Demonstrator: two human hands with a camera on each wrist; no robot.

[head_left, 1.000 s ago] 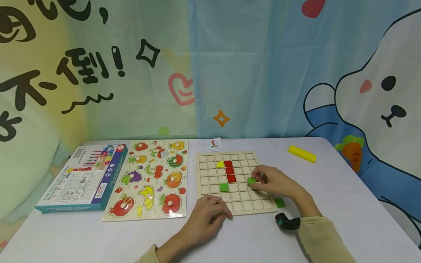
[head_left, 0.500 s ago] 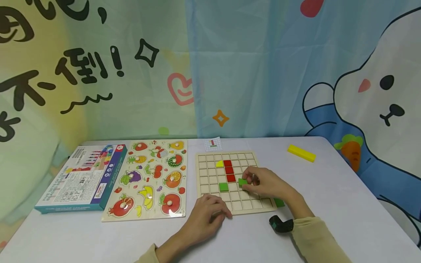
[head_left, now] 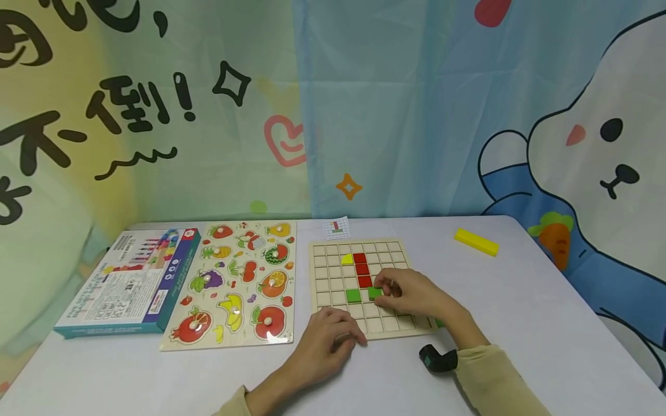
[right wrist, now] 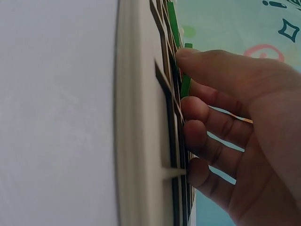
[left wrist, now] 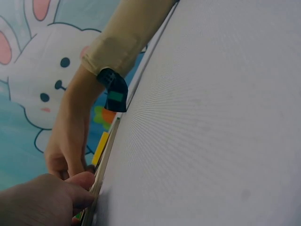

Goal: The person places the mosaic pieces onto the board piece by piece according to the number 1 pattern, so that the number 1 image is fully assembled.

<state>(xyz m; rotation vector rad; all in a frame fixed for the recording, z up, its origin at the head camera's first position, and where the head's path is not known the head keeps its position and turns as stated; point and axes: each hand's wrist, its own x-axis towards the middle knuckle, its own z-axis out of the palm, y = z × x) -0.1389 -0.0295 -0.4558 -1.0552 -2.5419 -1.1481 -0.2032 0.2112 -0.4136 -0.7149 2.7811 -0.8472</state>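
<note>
A green square tile (head_left: 374, 294) is pinched between thumb and fingers of my right hand (head_left: 406, 292), low over the wooden grid board (head_left: 322, 286). In the right wrist view the same green tile (right wrist: 186, 86) stands tilted at the thumb tip. Another green tile (head_left: 353, 296) lies in a cell to the left. Three red squares (head_left: 362, 270) form a column above, with a yellow piece (head_left: 347, 259) beside the top one. My left hand (head_left: 330, 344) rests at the board's near edge, fingers loosely bent, its fingertips right at the edge in the left wrist view (left wrist: 51, 200).
Left of the grid lies a fruit puzzle board (head_left: 236, 300), and beyond it a flat box (head_left: 130, 283). A small pattern card (head_left: 336, 228) sits behind the grid. To the far right is a yellow bar (head_left: 476, 242). Another green piece (head_left: 439, 323) peeks out under the right wrist.
My right hand has carried the green tile leftward across the grid, close to the other green tile, and lower. My left hand has stayed in place.
</note>
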